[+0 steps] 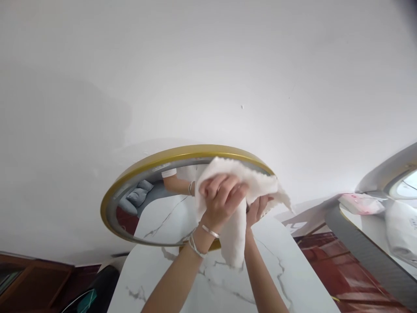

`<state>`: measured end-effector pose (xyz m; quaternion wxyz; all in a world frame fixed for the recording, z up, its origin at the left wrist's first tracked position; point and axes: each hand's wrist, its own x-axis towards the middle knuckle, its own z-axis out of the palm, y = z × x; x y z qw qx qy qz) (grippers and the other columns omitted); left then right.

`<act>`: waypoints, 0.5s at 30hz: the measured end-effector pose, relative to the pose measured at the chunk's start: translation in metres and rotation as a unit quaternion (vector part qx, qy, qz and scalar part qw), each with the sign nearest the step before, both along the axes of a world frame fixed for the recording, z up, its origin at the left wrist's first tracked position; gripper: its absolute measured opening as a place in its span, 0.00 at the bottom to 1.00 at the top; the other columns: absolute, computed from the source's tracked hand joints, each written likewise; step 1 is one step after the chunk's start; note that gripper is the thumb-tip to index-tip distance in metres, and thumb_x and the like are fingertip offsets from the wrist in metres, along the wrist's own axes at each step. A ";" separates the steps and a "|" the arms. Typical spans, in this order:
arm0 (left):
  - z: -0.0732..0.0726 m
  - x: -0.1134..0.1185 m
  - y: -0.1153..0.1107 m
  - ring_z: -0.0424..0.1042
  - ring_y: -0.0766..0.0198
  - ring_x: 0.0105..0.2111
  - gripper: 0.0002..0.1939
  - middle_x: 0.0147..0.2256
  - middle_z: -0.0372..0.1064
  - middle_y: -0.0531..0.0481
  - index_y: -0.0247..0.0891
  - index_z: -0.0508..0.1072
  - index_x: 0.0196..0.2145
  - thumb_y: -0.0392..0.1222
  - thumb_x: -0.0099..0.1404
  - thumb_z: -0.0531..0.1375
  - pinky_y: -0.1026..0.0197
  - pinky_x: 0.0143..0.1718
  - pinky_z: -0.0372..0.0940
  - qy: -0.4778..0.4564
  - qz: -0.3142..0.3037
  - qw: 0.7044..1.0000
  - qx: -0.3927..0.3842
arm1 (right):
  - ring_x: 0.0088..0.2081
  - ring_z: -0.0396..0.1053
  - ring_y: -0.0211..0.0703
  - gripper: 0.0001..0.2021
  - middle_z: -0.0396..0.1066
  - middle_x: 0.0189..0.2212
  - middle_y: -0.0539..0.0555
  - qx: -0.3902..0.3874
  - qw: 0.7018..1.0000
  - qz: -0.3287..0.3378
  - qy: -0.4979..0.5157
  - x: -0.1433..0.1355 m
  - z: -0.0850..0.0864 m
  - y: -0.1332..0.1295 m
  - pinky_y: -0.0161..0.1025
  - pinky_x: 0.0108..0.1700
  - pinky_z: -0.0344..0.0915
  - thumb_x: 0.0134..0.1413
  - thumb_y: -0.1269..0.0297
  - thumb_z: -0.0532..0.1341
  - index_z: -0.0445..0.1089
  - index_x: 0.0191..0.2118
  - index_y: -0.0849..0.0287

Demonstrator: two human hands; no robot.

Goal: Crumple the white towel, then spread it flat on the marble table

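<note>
An oval mirror (156, 217) with a gold frame stands upright on a white marbled table (224, 282), close to the wall. My left hand (221, 195), with bracelets at the wrist, grips a white cloth (236, 239) against the mirror's face, its fingers curled over the fabric. Just to the right, my right hand (258, 211) is at the mirror's right edge, its fingers bent under the cloth's right part; what they close on is partly hidden. One end of the cloth hangs down between my forearms.
At the right, a second table (361, 243) holds a pink and white packet (361, 203) and a white bag (402, 228), beside another mirror (408, 184). A dark object (104, 282) stands at the lower left, near brown wooden furniture (39, 282).
</note>
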<state>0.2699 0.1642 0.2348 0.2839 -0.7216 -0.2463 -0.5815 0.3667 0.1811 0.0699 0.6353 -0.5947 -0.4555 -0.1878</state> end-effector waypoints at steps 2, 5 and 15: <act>0.036 0.008 0.002 0.65 0.62 0.50 0.14 0.43 0.72 0.53 0.49 0.72 0.42 0.30 0.64 0.56 0.53 0.52 0.54 0.022 0.013 0.999 -0.021 | 0.63 0.52 0.57 0.21 0.60 0.56 0.64 0.099 0.992 -0.074 -0.001 -0.003 0.043 0.009 0.71 0.60 0.47 0.64 0.64 0.45 0.52 0.61 0.56; 0.067 0.008 0.003 0.60 0.58 0.57 0.15 0.54 0.66 0.52 0.49 0.67 0.52 0.42 0.69 0.53 0.48 0.56 0.52 0.111 0.027 0.991 -0.067 | 0.61 0.57 0.51 0.20 0.64 0.54 0.59 0.176 0.977 -0.114 -0.040 -0.003 0.099 0.012 0.65 0.59 0.54 0.64 0.66 0.47 0.55 0.60 0.53; 0.045 -0.036 0.017 0.60 0.59 0.59 0.19 0.55 0.66 0.53 0.47 0.66 0.55 0.36 0.69 0.52 0.50 0.59 0.51 0.187 0.023 0.982 -0.015 | 0.56 0.63 0.49 0.11 0.71 0.42 0.55 0.162 0.957 -0.034 -0.238 0.016 0.117 0.000 0.59 0.56 0.59 0.61 0.66 0.49 0.68 0.40 0.55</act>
